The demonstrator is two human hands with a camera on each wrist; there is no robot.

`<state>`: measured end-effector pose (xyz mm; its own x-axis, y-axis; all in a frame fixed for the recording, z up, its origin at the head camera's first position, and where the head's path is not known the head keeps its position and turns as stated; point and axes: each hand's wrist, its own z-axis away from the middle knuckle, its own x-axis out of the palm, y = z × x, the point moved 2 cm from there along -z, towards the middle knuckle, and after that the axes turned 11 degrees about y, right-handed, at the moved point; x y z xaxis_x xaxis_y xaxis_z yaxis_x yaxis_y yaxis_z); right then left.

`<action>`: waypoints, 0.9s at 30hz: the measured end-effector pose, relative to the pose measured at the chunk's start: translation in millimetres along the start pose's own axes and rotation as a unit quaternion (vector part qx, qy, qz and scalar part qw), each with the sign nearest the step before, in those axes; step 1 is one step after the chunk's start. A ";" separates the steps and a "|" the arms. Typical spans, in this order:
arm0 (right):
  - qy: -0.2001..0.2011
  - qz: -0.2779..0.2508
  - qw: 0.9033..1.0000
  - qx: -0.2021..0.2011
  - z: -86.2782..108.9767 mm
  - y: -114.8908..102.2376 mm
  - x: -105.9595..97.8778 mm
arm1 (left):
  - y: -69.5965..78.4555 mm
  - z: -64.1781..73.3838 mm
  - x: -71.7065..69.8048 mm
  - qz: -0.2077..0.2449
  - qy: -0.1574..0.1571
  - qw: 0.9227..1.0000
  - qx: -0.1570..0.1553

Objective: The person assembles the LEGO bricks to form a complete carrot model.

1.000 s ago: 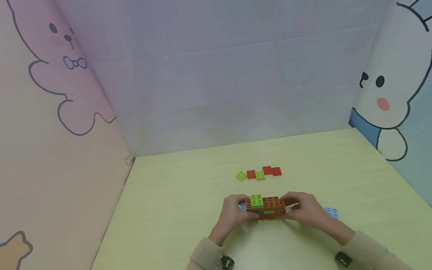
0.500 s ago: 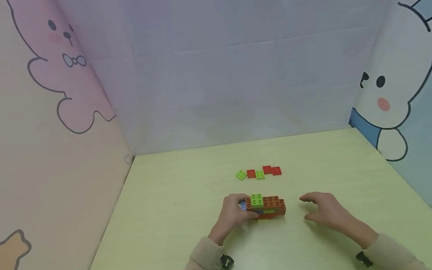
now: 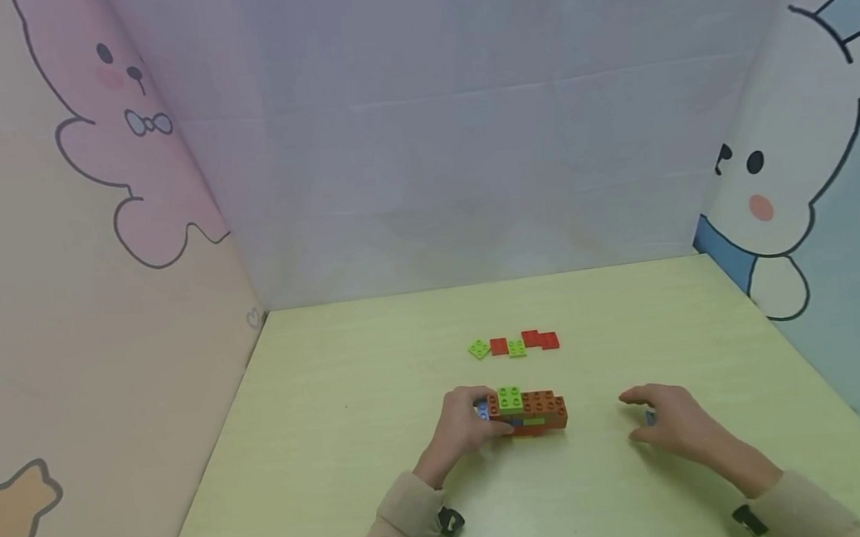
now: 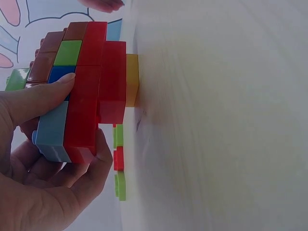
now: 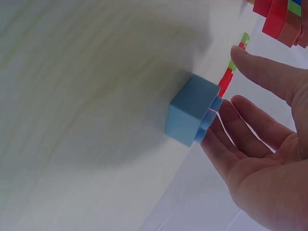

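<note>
In the head view my left hand (image 3: 465,422) grips the left end of a block of joined toy bricks (image 3: 542,402), thumb on the near side. The block has brown bricks on top with a light green brick (image 3: 510,399) studded above them. From the left wrist view, red bricks (image 4: 84,96), a light blue brick (image 4: 52,130) and a yellow brick (image 4: 132,79) show lower in it. Off to the right, my right hand (image 3: 676,422) has thumb and fingers spread around a loose light blue brick (image 5: 192,108) on the table, its studs facing the fingers in the right wrist view.
Behind the block, thin green plates (image 3: 479,349) and red plates (image 3: 549,341) lie in a row on the pale yellow table (image 3: 356,490). A pale curtain (image 3: 424,177) closes off the back, with cartoon-printed panels on both sides.
My right hand has let go of the block's right end and moved right to the loose light blue brick, fingers spread. My left hand keeps holding the block in the same place.
</note>
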<state>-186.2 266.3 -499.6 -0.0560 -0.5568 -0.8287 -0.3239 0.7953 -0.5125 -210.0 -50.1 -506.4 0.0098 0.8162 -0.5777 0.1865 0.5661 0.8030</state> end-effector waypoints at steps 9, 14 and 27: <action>-0.015 0.007 1.000 0.024 8.5 10.9 -3.5 | 0.6 0.0 -0.6 0.003 -0.003 1.000 0.004; -0.004 0.015 0.999 0.028 12.4 14.5 -3.0 | -0.1 -0.4 -0.8 0.005 -0.004 1.000 0.004; -0.007 0.004 0.999 0.045 19.8 27.6 -7.0 | 0.0 -1.0 -0.4 0.004 -0.007 1.000 0.005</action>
<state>-176.0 296.9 -512.4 -0.0454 -0.5478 -0.8354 -0.2365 0.8184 -0.5238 -211.0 -50.3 -506.1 0.0244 0.8190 -0.5733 0.1959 0.5585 0.8061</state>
